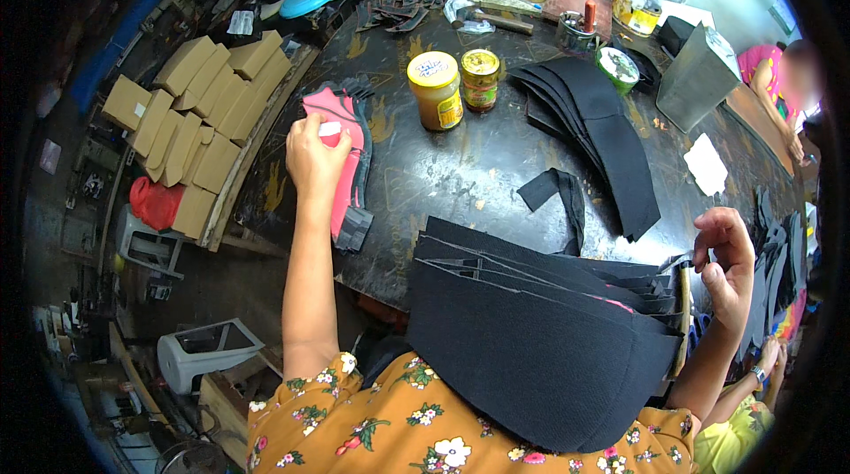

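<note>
Your left hand [314, 160] lies over a narrow stack of pink pieces [347, 182] on the bench [469, 200]; its thumb and fingers are closed to a pinch about a small white piece [329, 129]. Your right hand [730, 266] is raised, its fingers loosely curled with a gap to the thumb and no clear hold on anything; a slender, dark-tipped item lies just beside them, and contact with it cannot be told from this angle.

Handling: the pink pieces look thin, light and pliable, with dark layers along the side to the right of your left fingers; expect them to slide on one another, so steady them flat and lift by a long edge. The white piece seems small and light, best pinched by its sides. The black panels [531, 332], below and left of your right fingers, look broader and textured, probably soft but springy; support them from beneath, for their upper edges fan apart.

Edges and room: the bench edge runs left of your left fingers, near the stack. Right of those fingers, bare surface extends below the large yellow-lidded jar [434, 93] and smaller jar [480, 80]. A black strip [567, 195] and fanned black pieces [589, 124] limit reach beyond and left of your right fingers.
</note>
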A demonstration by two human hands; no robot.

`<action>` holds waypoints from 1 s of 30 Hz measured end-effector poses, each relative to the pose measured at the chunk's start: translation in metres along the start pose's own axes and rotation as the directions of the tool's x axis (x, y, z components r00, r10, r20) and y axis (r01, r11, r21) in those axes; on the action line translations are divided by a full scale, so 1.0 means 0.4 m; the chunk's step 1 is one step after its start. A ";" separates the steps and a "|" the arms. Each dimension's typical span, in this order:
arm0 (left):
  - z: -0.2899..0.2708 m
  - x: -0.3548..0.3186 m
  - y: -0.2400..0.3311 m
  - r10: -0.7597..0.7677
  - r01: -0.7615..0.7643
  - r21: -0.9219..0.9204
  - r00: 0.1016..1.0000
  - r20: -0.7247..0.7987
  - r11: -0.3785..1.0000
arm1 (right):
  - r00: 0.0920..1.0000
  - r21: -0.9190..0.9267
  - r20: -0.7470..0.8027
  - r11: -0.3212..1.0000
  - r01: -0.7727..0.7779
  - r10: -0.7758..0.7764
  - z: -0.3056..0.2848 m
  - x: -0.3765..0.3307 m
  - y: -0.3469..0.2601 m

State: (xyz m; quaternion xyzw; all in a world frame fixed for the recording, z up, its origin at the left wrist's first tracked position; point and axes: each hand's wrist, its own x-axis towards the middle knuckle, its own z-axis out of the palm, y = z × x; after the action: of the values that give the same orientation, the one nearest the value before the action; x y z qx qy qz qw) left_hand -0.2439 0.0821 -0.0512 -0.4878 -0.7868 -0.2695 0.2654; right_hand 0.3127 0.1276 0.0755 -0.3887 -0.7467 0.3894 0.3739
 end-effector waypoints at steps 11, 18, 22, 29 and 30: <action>-0.350 0.197 0.407 0.053 -0.174 -0.975 0.982 -0.183 -0.141 | 0.932 -0.026 0.112 0.936 0.351 -0.346 0.115 0.156 -0.180; -0.334 0.129 0.668 0.344 -0.012 -0.942 0.929 -0.135 -0.336 | 0.819 0.052 -0.008 0.817 0.574 -0.574 0.108 0.265 -0.226; -0.349 0.131 0.704 0.334 0.110 -0.876 0.941 -0.061 -0.469 | 0.883 0.257 -0.157 0.845 0.469 -0.442 0.102 0.232 -0.177; -0.373 0.150 0.557 0.268 0.171 -0.865 0.963 0.045 -0.471 | 0.946 0.241 0.019 0.920 0.309 -0.323 -0.047 0.149 -0.189; -0.381 0.142 0.524 0.260 0.146 -0.943 0.963 0.067 -0.299 | 0.944 0.137 0.078 0.941 0.309 -0.321 -0.068 0.106 -0.188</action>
State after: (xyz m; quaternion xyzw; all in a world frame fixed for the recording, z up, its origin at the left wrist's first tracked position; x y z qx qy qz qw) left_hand -0.0515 0.0930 0.1308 -0.5684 -0.2479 -0.7142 -0.3246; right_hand 0.2966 0.1426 0.1632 -0.2205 -0.7915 0.3887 0.4169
